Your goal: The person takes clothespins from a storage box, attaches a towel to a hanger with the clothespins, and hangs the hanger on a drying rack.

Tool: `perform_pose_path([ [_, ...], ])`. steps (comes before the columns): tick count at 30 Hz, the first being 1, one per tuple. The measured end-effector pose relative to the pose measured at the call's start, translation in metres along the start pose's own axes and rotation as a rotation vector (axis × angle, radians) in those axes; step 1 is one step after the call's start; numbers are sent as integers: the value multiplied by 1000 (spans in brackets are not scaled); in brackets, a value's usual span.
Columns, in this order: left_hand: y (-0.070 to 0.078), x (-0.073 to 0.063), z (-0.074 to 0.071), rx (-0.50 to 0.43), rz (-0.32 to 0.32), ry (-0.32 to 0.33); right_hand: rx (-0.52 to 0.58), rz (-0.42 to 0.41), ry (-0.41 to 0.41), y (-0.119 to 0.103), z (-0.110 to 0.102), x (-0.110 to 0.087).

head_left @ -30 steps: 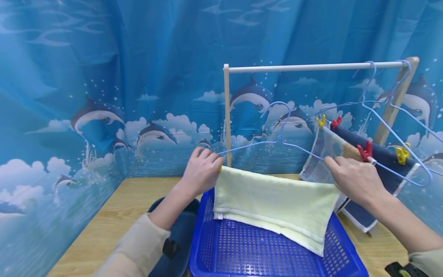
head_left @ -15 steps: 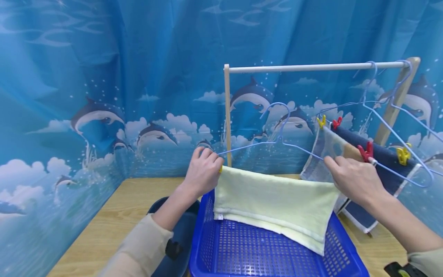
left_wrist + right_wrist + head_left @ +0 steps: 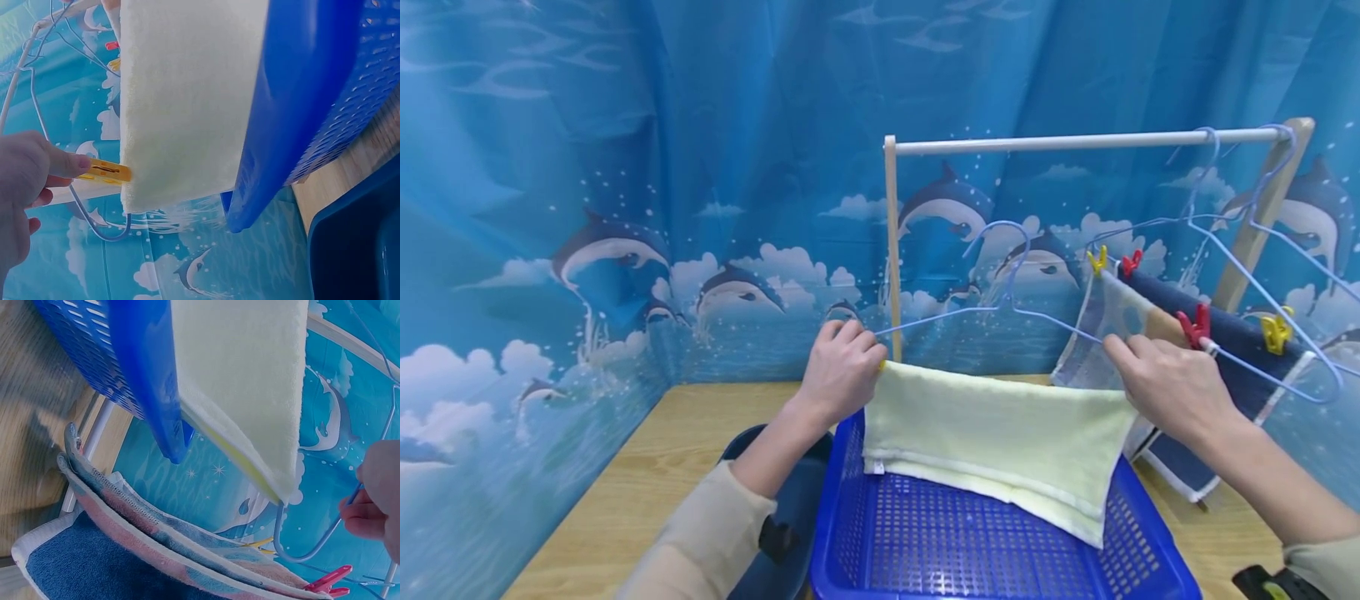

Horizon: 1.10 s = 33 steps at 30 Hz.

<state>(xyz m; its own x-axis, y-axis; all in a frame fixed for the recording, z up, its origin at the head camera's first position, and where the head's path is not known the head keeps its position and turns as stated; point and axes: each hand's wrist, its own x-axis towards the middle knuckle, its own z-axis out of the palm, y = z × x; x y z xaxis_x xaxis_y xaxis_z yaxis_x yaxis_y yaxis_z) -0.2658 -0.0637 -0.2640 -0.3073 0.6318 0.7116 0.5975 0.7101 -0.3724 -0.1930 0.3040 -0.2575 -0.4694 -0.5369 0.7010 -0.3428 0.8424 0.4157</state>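
Observation:
A pale yellow towel (image 3: 992, 433) hangs folded over the lower bar of a blue wire hanger (image 3: 1004, 302), above a blue basket (image 3: 824, 533). My left hand (image 3: 842, 371) is at the hanger's left end. In the left wrist view its thumb and fingers pinch a yellow clothespin (image 3: 106, 171), whose tip meets the towel's top edge near the corner. With curled fingers my right hand (image 3: 1176, 383) holds the hanger's right arm, also seen in the right wrist view, where the hanger's bent end (image 3: 294, 557) shows past the towel corner.
A rack with a white rail (image 3: 1045, 146) stands behind. From its right end hang more hangers bearing a dark blue towel (image 3: 1172, 304) and a patterned cloth (image 3: 1093, 333), fixed with red and yellow clothespins. A dark teal tub (image 3: 801, 500) sits left of the basket on the wooden table (image 3: 700, 425).
Very little differs: both hands keep their hold on the clothespin and hanger, and the towel's lower right corner has risen slightly.

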Motion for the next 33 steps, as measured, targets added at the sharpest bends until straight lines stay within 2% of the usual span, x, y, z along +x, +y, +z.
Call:
perform_pose_path([
  [6, 1, -2, 0, -1, 14, -33, -8, -34, 36, 1, 2, -1],
  [13, 3, -4, 0, -19, 52, 14, -36, -53, 91, 4, 4, -2],
  [20, 3, -4, 0, -16, 69, 26, -42, -62, 134, 5, 5, 2],
  [25, 3, -4, 0, -13, 82, 28, -45, -58, 137, 5, 5, 5],
  [33, -2, -3, 1, -84, 55, 57, -50, -65, 155, 8, 5, 8],
])
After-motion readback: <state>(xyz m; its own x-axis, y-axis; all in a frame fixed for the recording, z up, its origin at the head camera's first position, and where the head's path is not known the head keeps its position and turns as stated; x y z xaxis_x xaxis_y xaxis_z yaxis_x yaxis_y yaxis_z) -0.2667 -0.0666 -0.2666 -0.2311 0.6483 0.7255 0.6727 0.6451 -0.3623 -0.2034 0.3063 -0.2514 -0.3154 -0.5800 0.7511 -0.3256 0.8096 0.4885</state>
